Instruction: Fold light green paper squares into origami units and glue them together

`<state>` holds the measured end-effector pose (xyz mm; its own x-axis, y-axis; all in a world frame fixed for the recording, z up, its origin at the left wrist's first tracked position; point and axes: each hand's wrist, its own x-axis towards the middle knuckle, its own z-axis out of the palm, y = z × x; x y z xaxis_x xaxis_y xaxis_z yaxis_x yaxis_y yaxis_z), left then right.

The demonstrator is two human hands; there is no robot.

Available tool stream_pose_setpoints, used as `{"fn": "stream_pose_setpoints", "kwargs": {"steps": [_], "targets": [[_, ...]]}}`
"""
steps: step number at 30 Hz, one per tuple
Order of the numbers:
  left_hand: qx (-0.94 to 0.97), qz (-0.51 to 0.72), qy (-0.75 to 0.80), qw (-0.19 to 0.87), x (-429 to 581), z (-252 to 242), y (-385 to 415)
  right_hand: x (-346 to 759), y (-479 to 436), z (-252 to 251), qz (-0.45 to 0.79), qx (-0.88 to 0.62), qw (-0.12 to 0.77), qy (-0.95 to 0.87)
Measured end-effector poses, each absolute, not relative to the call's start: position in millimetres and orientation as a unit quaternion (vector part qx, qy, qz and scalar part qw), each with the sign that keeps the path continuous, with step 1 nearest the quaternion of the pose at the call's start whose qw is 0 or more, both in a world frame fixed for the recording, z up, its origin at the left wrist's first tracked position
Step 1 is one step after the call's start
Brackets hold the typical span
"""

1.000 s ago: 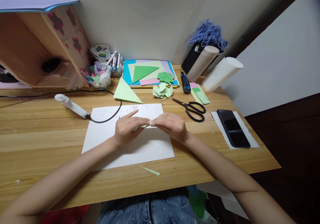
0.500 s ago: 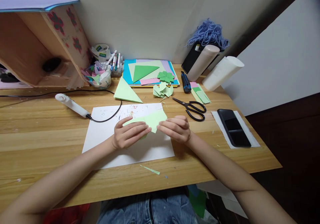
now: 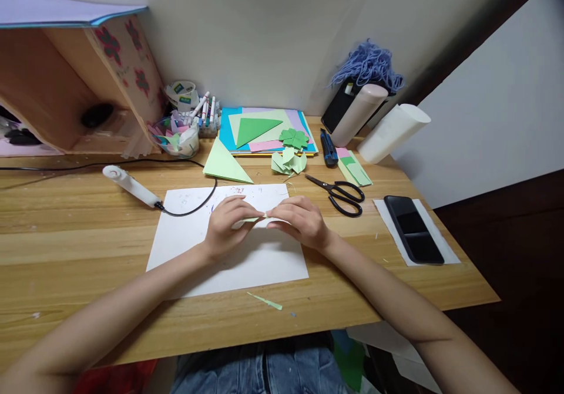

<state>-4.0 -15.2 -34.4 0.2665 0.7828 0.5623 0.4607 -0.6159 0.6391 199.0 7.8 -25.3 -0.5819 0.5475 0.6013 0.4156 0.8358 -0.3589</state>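
Both hands pinch a piece of light green paper (image 3: 251, 219) between them, turned so that little more than its edge shows. My left hand (image 3: 230, 222) grips it from the left, thumb and fingers together. From the right, my right hand (image 3: 300, 221) closes on it, its fingertips almost meeting the left ones. Most of the paper is hidden by the fingers. Under the hands lies a white sheet (image 3: 189, 273) with small coloured marks near its far edge. A folded light green paper triangle (image 3: 225, 164) and a crumpled-looking light green paper shape (image 3: 288, 161) lie beyond it.
Black-handled scissors (image 3: 337, 193) and a blue utility knife (image 3: 328, 148) lie to the right, with a phone (image 3: 413, 229) farther over. A white corded tool (image 3: 132, 187) is at left. Coloured papers (image 3: 227, 130) with a dark green paper clover (image 3: 294, 139) lie at the back.
The light green paper, which showed its broad face before, has been tipped nearly edge-on. Both hands have rolled inward and their fingertips have come closer together.
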Motion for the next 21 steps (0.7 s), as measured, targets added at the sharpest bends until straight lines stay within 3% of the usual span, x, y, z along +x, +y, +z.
{"fn": "stream_pose_setpoints", "kwargs": {"steps": [5,11,21], "targets": [[0.623,0.423,0.518,0.406,4,-31,-9,183,5,-29,0.308,-0.414,0.423,-0.745],[0.526,0.438,0.531,0.499,4,-32,-5,183,15,-39,0.503,-0.47,0.384,-0.615],[0.483,0.333,0.546,0.597,-2,-24,1,182,17,-35,0.545,-0.475,0.324,-0.61]]}}
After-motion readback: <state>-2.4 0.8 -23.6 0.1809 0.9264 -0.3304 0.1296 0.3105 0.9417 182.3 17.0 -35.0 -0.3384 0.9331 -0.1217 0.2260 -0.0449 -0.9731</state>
